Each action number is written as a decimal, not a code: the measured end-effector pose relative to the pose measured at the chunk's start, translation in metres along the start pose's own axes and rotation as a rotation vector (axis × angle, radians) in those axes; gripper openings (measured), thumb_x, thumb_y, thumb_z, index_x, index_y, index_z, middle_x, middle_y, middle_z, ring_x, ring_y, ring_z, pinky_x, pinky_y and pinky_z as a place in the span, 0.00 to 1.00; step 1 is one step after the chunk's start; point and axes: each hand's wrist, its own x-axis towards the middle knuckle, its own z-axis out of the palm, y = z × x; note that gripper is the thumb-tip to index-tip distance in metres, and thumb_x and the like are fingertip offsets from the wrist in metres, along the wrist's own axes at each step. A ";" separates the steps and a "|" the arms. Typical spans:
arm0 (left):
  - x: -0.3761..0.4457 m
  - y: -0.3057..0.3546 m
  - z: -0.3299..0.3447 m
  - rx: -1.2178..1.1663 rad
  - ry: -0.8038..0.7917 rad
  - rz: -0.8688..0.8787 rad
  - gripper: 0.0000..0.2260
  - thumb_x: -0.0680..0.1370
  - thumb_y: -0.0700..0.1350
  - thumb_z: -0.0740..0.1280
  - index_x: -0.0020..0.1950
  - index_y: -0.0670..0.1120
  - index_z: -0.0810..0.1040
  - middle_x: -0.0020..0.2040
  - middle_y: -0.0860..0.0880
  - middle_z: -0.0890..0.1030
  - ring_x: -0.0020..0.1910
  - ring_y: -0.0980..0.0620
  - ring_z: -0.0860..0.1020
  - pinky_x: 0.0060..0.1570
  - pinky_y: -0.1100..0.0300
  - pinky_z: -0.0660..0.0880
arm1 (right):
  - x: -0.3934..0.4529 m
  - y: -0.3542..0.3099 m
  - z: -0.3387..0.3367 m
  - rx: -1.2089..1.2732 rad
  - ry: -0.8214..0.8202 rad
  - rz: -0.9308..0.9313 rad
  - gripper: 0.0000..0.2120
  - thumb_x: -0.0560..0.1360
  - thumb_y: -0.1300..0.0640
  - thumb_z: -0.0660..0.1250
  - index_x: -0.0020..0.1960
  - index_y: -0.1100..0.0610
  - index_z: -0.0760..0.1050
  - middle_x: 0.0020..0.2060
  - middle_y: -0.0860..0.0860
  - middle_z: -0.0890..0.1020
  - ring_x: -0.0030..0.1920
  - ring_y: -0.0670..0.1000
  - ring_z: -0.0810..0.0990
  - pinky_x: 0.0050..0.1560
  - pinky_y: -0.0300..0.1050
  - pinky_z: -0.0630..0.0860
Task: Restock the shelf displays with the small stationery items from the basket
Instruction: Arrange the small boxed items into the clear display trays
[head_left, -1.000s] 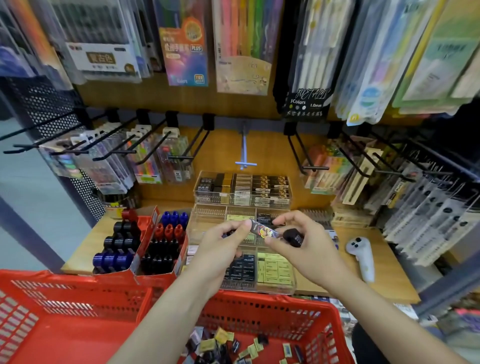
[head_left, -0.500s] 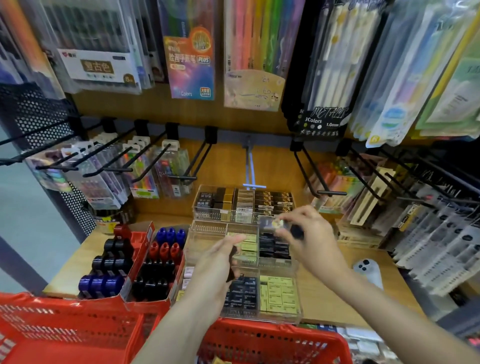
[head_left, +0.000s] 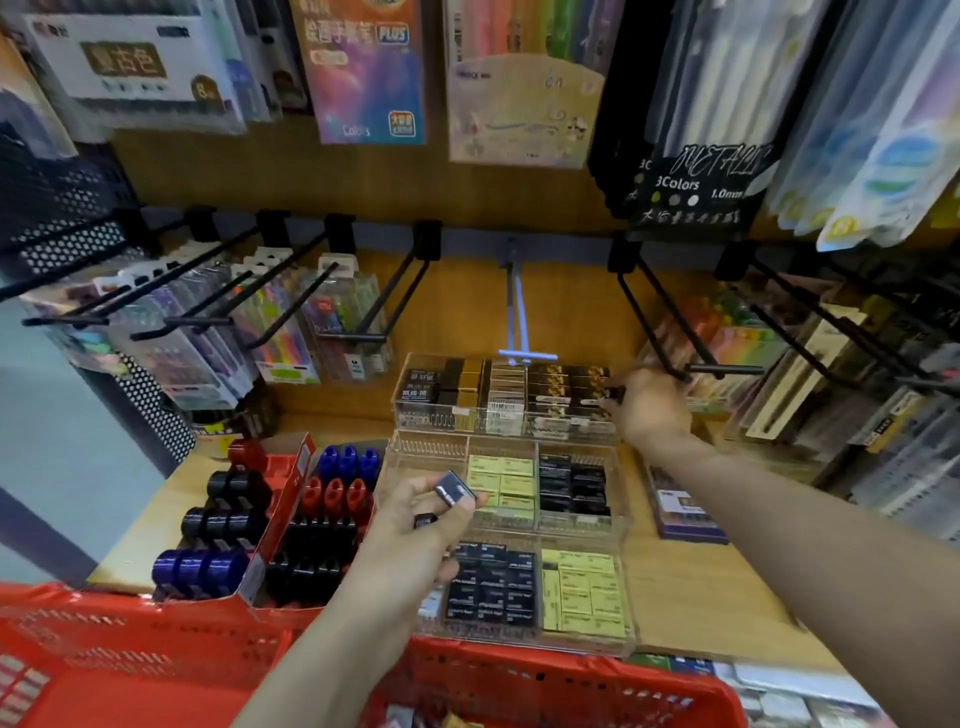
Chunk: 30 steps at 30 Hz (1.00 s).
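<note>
Our right hand (head_left: 649, 410) pinches something small, blurred, into far clear plastic tray (head_left: 415, 421); left hand (head_left: 421, 525) pinches small dark box (head_left: 456, 487), queued for near trays

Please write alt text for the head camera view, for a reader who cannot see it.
The right hand reaches to the back clear tray on a shop shelf, while the left hand pinches a small dark box. A red basket sits below.
</note>
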 end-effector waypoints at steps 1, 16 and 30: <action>0.001 -0.001 -0.001 0.015 0.006 0.001 0.10 0.78 0.44 0.70 0.58 0.52 0.75 0.39 0.57 0.82 0.34 0.58 0.70 0.33 0.62 0.68 | 0.002 -0.001 0.003 0.005 0.016 0.010 0.15 0.78 0.50 0.68 0.63 0.54 0.78 0.58 0.57 0.81 0.60 0.60 0.78 0.56 0.54 0.79; -0.017 0.007 0.016 0.069 -0.011 0.069 0.15 0.77 0.45 0.72 0.57 0.65 0.80 0.52 0.53 0.81 0.49 0.54 0.79 0.40 0.62 0.76 | -0.139 -0.018 -0.051 1.520 -0.840 0.346 0.14 0.78 0.71 0.63 0.62 0.61 0.71 0.55 0.61 0.83 0.53 0.58 0.85 0.44 0.45 0.83; 0.005 -0.018 -0.005 0.087 -0.040 -0.016 0.18 0.81 0.40 0.64 0.64 0.62 0.76 0.34 0.52 0.75 0.30 0.57 0.67 0.27 0.65 0.67 | -0.114 0.026 -0.030 0.596 -0.312 0.129 0.10 0.73 0.56 0.75 0.53 0.55 0.79 0.44 0.55 0.84 0.40 0.50 0.84 0.32 0.40 0.75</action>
